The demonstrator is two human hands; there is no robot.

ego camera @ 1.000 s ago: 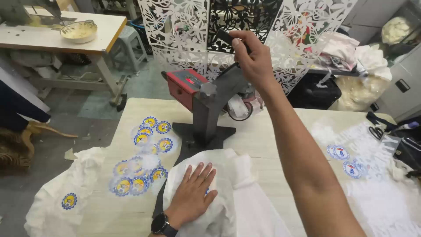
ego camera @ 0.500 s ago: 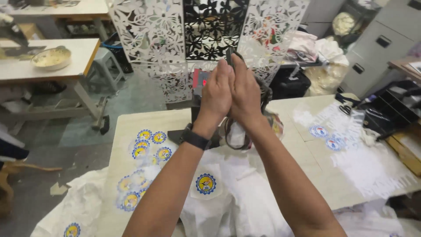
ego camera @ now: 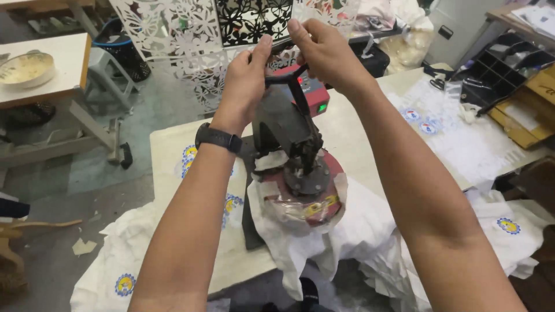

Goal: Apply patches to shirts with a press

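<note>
Nearest the camera, white garments [ego camera: 370,242] hang off the near edge of the work table [ego camera: 167,144], some bearing round blue-and-yellow emblems [ego camera: 125,284]. One of them lies bunched under the round red platen [ego camera: 306,193] of the dark heat press [ego camera: 289,133], with a yellow emblem just visible at the platen's near rim.

Risks, as a judgement: the cloth under the platen is creased and loosely gathered, so pressing it this way could set a fold into the fabric or leave the emblem crooked. The platen is probably hot, and both forearms pass right over it; a slip of grip on the lever could drop a wrist onto the metal. The overhanging garments could also slide off and drag the pressed piece out of place.

Farther up, the black lever handle [ego camera: 286,78] stands above and beyond the platen. The left hand [ego camera: 245,78], a black watch on its wrist, is curled closed around the handle's left end. The right hand [ego camera: 324,52] is wrapped over its right end from above, fingers closed. The two hands are near each other, with the lever arm between them.

Beyond, loose emblem patches [ego camera: 419,121] lie on the far right of the table.
</note>
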